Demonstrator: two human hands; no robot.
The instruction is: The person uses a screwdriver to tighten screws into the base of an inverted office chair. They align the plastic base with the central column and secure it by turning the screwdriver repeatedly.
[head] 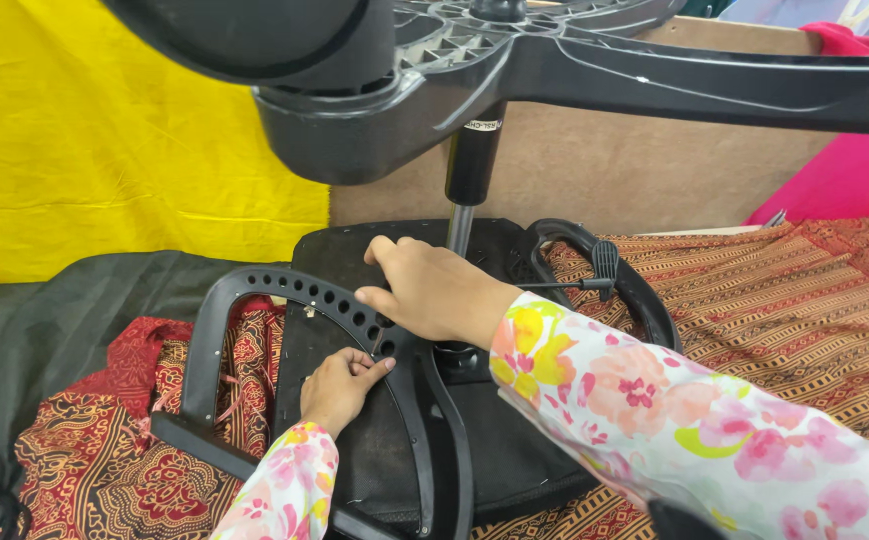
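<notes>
Both grips rest on the black armrest [285, 300] of an upturned office chair. The right hand [430, 290] lies over the top of the armrest's curved, hole-dotted arc, fingers bent down across it where it meets the seat underside [355, 440]; whether they truly clasp the bar cannot be told. The left hand [340, 385] sits just below, fingers curled, fingertips touching the inner edge of the same arc, holding nothing loose. The armrest lies to the left of both hands, its long axis sweeping from the lower left corner up and over toward the chair's middle; the left hand is nearer its free end. Just right of the right hand the gas column [470, 180] rises to the star base [655, 70] overhead. A thin lever [575, 284] with a ribbed knob sticks out to the right, before the second armrest [615, 270]. A small pale label sits on the column's top, too small to read. Patterned red-brown cloth [775, 290] lies beneath, yellow cloth [105, 140] behind, and pink cloth [835, 180] at far right.
</notes>
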